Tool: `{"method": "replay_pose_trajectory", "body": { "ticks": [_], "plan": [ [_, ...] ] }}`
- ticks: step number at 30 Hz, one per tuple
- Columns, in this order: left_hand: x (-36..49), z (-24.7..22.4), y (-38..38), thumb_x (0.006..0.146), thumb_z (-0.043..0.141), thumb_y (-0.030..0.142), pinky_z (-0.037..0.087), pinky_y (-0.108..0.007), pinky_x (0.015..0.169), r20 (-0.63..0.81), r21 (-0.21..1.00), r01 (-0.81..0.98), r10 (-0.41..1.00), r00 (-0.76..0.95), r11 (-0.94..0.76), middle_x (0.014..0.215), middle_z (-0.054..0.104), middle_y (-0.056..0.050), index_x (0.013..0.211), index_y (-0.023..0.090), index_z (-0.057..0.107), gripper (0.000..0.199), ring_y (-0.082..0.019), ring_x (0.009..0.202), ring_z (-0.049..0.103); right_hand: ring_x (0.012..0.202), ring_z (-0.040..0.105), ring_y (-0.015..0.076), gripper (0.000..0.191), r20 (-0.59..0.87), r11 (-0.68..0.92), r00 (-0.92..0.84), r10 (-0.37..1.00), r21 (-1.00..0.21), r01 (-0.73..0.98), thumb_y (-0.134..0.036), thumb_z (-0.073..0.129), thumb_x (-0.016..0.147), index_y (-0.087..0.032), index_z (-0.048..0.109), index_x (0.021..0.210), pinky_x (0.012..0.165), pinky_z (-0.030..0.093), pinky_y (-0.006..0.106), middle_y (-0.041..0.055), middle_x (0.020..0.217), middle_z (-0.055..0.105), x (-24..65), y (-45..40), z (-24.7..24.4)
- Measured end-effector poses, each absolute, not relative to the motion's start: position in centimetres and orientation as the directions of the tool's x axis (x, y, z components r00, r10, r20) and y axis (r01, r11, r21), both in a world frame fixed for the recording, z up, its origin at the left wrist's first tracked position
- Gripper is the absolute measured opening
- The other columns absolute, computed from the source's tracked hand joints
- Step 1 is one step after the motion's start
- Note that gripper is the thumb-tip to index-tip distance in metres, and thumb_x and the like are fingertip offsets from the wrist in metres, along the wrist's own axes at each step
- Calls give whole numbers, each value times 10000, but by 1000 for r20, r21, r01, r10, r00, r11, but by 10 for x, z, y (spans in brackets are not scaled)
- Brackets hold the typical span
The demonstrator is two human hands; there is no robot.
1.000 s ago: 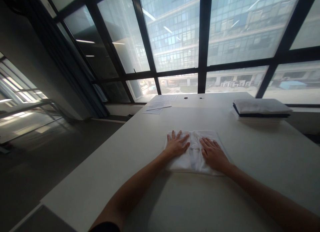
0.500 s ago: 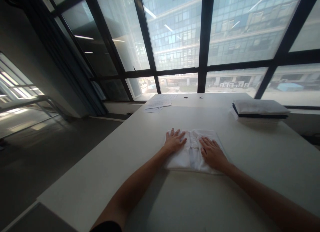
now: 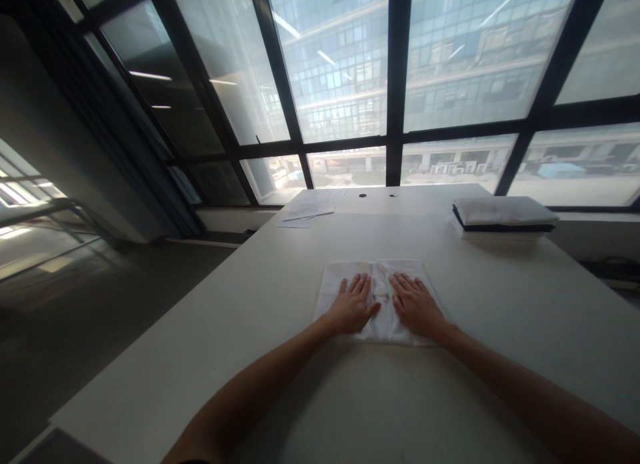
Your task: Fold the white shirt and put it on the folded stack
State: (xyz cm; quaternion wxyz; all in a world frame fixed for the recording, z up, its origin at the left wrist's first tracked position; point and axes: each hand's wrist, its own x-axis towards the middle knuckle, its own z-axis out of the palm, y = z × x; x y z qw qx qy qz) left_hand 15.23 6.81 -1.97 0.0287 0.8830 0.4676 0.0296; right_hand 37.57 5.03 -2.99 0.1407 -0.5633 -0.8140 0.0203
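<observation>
A folded white cloth (image 3: 333,284) lies flat on the white table (image 3: 240,304), its two side parts meeting near the middle. My left hand (image 3: 351,307) rests palm down on the left part, fingers spread and pointing away from me. On the right part lies my right hand (image 3: 415,305), also flat, its fingers stretched toward the far edge. A rumpled strip of the cloth shows between both hands. What lies beneath the palms is hidden.
A stack of folded cloths (image 3: 503,212), white on top with a dark layer, sits at the table's far right. Paper sheets (image 3: 310,209) lie at the far left. Beyond the table's far edge stand large windows (image 3: 340,64).
My left hand has moved down the cloth toward me, uncovering its upper left part. My right hand has shifted slightly inward on the cloth. The view has turned a little to the right.
</observation>
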Motion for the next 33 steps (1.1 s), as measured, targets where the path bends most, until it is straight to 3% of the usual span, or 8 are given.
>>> {"method": "replay_pose_trajectory", "body": {
  "ticks": [5,10,17,23,27,30,33],
  "plan": [
    [160,-5,117,1063,191,576,219,-573,1206,-89,148,854,853,514,-499,1667,235,-178,1596,153,248,683,-277,1551,197,1509,304,268,575,211,369,-329,920,-190,910,-290,338,1008,-113,415,1549,1234,188,488,132,1622,369,376,50,-29],
    [171,-9,134,1090,177,449,169,-570,1223,-3,113,889,895,446,-443,1646,303,-167,1571,146,307,583,-275,1547,209,1502,321,257,569,226,376,-333,915,-187,908,-276,336,1003,-128,422,1546,1229,205,486,127,1614,384,375,51,-28],
    [172,-22,67,1068,168,526,194,-519,1242,83,73,871,873,481,-486,1661,260,-172,1580,132,308,660,-274,1555,183,1495,327,274,569,235,379,-332,914,-200,903,-287,346,1002,-109,432,1536,1221,208,499,148,1604,399,375,51,-31],
    [180,-28,31,1056,160,540,146,-503,1258,104,56,882,882,460,-467,1656,240,-219,1573,33,294,737,-315,1557,155,1491,332,273,566,251,379,-328,911,-195,905,-271,339,999,-109,433,1533,1220,208,495,142,1602,406,375,51,-33],
    [179,-21,37,1046,190,556,131,-520,1255,41,82,875,879,476,-477,1669,206,-209,1587,51,273,744,-322,1562,124,1486,341,276,568,252,384,-333,908,-187,904,-277,343,996,-107,439,1529,1216,221,505,146,1602,404,376,51,-33],
    [176,-10,59,1045,205,552,196,-522,1237,-51,150,865,870,490,-478,1671,217,-188,1608,96,224,725,-300,1557,165,1488,340,277,568,253,383,-333,908,-185,905,-289,330,1002,-108,443,1528,1215,227,506,145,1601,405,376,52,-33],
    [180,-6,88,1053,218,480,223,-529,1221,-32,172,895,906,422,-411,1680,188,-181,1610,108,211,670,-300,1553,182,1495,329,277,568,250,382,-333,909,-183,906,-297,324,1007,-111,442,1530,1219,221,511,144,1602,402,377,52,-33]
  ]
}}
